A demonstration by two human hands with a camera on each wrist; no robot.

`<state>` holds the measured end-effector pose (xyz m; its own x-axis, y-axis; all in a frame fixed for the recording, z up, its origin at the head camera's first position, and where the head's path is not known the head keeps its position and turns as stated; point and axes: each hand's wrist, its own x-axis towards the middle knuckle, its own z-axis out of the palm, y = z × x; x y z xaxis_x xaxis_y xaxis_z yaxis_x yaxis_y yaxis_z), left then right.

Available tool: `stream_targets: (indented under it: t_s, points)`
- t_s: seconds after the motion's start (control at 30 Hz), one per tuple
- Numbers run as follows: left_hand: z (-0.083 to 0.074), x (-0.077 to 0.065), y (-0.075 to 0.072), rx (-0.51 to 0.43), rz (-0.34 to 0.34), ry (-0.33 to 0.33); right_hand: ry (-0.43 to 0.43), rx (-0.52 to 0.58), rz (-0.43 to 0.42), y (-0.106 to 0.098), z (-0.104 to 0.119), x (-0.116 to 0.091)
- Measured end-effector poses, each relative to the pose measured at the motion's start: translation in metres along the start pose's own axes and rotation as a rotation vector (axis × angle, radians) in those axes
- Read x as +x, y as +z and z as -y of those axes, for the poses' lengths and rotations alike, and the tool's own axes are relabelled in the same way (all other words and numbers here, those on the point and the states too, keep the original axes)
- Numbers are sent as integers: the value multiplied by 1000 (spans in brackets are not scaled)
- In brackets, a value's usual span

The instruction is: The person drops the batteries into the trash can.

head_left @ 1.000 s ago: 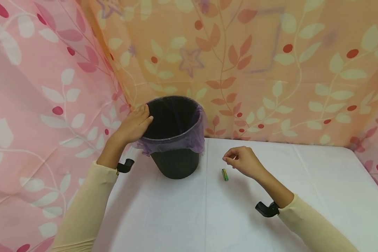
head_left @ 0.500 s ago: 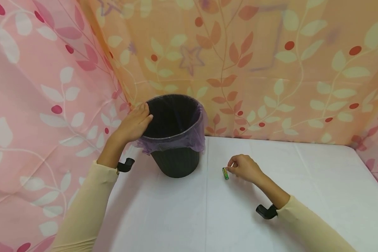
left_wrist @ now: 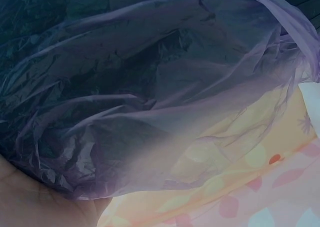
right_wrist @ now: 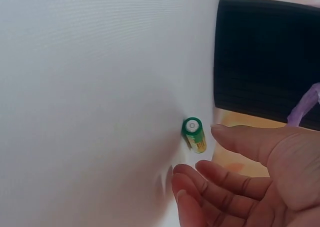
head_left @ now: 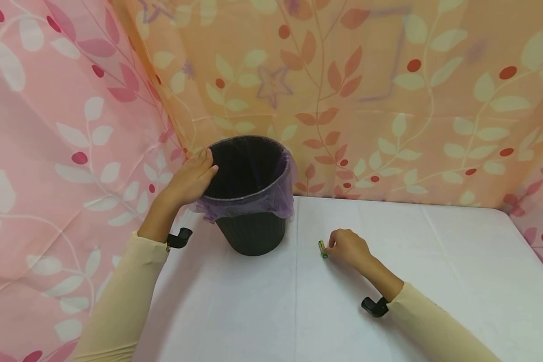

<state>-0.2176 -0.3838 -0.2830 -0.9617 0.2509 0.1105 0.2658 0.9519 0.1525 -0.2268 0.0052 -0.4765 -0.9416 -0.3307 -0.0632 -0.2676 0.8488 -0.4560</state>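
A green and yellow battery (head_left: 323, 249) lies on the white cloth, right of the bin. My right hand (head_left: 349, 248) is low over the cloth beside it. In the right wrist view, the thumb and bent fingers stand apart, with the battery (right_wrist: 195, 134) just beyond the gap between them; no grip on it shows. My left hand (head_left: 192, 177) rests against the left rim of a black waste bin (head_left: 253, 234), its fingers lying fairly straight along the edge. A thin purple bin liner (head_left: 271, 201) is folded over the rim. In the left wrist view, only part of the palm (left_wrist: 45, 199) shows beside the liner.
The bin stands upright near the back left of the cloth-covered table (head_left: 253, 311). An orange leaf-patterned curtain (head_left: 389, 125) hangs behind, and a pink one (head_left: 36, 176) on the left. Black camera mounts (head_left: 374, 306) sit at the wrists.
My right hand has come down toward the cloth, to the right side of the battery. The battery keeps its place. My left hand stays on the bin's rim.
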Motion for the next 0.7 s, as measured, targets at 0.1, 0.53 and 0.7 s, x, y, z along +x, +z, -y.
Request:
stream_targets:
  t_s: [0.1, 0.53, 0.7]
  points:
    - [-1, 0, 0, 4, 3, 12, 10, -1, -11, 4, -2, 0]
    - [2, -8, -3, 9, -1, 26, -12, -42, -26, 10, 3, 2]
    - [1, -3, -1, -16, -1, 29, -1, -54, -5, 7, 2, -2]
